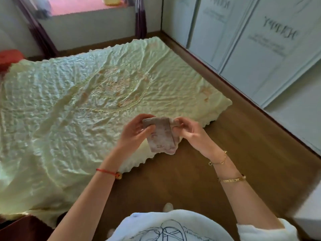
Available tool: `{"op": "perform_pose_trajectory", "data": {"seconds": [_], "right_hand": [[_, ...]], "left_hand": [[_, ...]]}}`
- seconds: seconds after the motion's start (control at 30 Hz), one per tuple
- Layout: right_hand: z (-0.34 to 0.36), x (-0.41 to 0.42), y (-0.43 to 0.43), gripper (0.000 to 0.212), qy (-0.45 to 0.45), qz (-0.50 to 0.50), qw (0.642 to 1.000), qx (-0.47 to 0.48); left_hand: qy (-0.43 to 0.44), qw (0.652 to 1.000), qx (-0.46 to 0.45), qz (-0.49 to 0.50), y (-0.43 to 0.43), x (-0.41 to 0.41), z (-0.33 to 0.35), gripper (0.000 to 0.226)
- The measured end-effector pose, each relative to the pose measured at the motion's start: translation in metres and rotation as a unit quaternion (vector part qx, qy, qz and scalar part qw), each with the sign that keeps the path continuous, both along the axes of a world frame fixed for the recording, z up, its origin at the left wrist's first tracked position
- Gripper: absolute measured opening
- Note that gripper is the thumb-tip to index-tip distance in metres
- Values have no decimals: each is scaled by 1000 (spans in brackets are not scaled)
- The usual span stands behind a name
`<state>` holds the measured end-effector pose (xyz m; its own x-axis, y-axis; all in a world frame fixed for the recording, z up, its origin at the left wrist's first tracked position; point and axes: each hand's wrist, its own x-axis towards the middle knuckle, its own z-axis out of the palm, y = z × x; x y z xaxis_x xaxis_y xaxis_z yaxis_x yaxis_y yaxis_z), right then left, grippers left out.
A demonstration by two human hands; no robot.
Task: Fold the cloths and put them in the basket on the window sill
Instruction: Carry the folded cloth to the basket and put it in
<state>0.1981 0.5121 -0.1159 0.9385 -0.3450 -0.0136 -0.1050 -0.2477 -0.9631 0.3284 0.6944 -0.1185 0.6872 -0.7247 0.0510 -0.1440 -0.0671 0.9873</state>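
Observation:
A small folded pinkish-grey cloth [160,136] hangs in the air above the near corner of the bed. My left hand [134,130] pinches its upper left edge. On the other side, my right hand [189,130] grips its right edge with curled fingers. At the far top, the pink window sill [78,7] shows a yellow container [112,0], cut off by the frame; I cannot tell whether it is the basket.
A bed with a wrinkled pale green cover [78,105] fills the left and middle. Wooden floor [225,136] runs along its right side and in front of me. White wardrobe doors [260,49] line the right. Purple curtains [140,18] flank the window. A red item [10,58] sits at far left.

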Motion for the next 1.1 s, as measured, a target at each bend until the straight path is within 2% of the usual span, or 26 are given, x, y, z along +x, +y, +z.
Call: {"op": "perform_pose_trajectory", "data": {"seconds": [0.2,0.43,0.63,0.83,1.1], "right_hand": [[0,-70,-105,13,-8,-142,990,14],[-12,-114,-207,15,-18,-275,961,18],[-12,-119,-317,13,-24,-349,937,18],[-5,-102,-439,15,-18,-397,918,-10],[-12,-101,-578,13,-21,-456,890,1]], "left_hand": [[11,995,-14,-103,-145,-34,3,21],[17,975,-12,-220,-295,-55,-4,28],[32,954,-6,-299,-435,-44,-10,23],[30,942,-9,-333,-577,-24,0,25],[34,930,13,-365,-737,-23,2,23]]}}
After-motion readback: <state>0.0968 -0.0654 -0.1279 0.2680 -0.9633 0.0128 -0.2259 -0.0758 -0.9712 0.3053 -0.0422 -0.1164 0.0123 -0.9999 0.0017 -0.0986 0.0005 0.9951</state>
